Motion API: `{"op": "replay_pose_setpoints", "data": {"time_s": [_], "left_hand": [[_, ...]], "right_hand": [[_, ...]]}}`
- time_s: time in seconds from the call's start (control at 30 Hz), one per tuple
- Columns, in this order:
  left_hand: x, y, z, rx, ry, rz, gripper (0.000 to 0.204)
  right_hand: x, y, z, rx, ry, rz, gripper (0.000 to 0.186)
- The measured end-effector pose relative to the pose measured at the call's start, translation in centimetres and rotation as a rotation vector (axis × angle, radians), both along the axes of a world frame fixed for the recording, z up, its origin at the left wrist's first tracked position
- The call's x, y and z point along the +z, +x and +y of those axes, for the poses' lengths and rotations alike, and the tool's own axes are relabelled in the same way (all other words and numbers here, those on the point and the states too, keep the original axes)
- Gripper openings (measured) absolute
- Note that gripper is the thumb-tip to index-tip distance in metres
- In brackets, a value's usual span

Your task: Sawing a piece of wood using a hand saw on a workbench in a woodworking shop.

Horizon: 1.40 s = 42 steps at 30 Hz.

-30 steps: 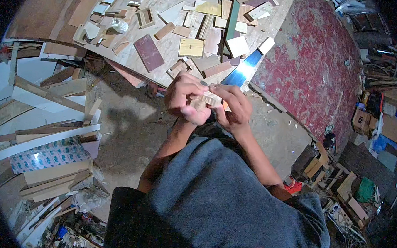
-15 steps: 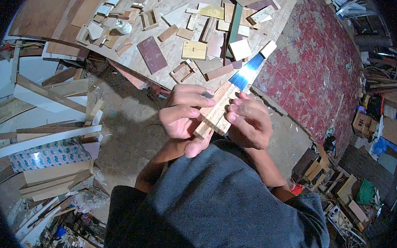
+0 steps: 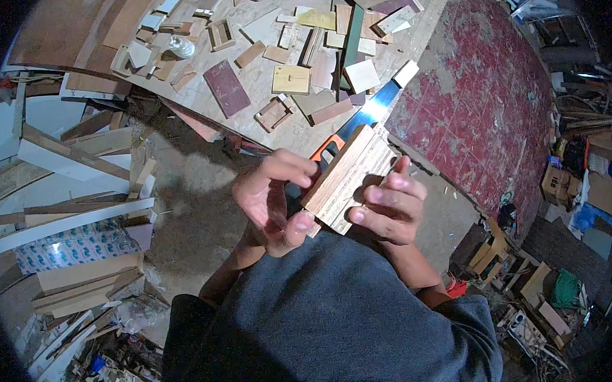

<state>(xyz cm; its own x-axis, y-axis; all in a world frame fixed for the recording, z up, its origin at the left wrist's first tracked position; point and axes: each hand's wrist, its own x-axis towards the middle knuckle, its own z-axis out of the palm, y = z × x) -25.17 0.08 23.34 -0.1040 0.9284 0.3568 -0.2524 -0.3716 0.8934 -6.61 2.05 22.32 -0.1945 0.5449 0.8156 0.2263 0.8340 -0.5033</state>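
Note:
A block of layered wooden strips is up in front of my chest, tilted, its far end pointing to the upper right. My left hand grips its near left side, with the thumb at the bottom corner and the fingers curled at the upper edge. On the opposite side my right hand holds it with bent fingers against the striped face. Just beyond the block lies a handsaw at the table's edge. Its orange handle is partly hidden by the block, and a pale wood piece is at the blade's tip.
The worktable carries many wood offcuts, a maroon board, a square yellowish block, a small open wooden frame, a green strip and a clear bottle. Boards are piled at left, clutter at right.
The block has been turned in my hands, so its layered face shows more broadly. The saw's orange handle has come into view. My left hand has shifted slightly left.

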Motion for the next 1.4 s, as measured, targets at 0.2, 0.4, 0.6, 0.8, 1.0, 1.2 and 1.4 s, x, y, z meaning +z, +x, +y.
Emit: {"op": "replay_pose_setpoints", "data": {"time_s": [0.2, 0.4, 0.6, 0.8, 1.0, 1.2, 1.4], "left_hand": [[0.4, 0.7, -0.2, -0.051, -0.144, -0.172, 0.042], [2.3, 1.4, 1.3, -0.392, -0.753, -0.691, 0.041], [3.5, 2.0, 1.0, -0.340, -0.604, -0.274, 0.041], [3.1, 2.6, 0.7, -0.261, -0.507, -0.290, 0.053], [0.2, 2.4, 0.7, -0.057, -0.228, 0.213, 0.059], [-3.8, 2.3, 2.7, -0.255, -0.310, -0.064, 0.080], [-6.1, 3.1, 3.9, -0.185, -0.470, 0.033, 0.070]], "right_hand": [[0.0, 0.1, 0.0, 0.001, -0.077, 0.075, 0.025], [0.2, 1.4, -1.2, 0.122, -0.080, -0.077, 0.031], [-0.8, 1.7, -1.8, 0.080, -0.079, 0.035, 0.027], [1.6, 2.5, -1.4, 0.169, -0.940, 0.288, 0.034], [2.8, 0.9, -1.0, 0.116, -0.954, 0.024, 0.039], [-1.5, 0.7, 0.0, 0.075, -0.935, -0.177, 0.032], [-2.8, 0.1, 0.5, -0.004, -0.965, -0.191, 0.031]]}}
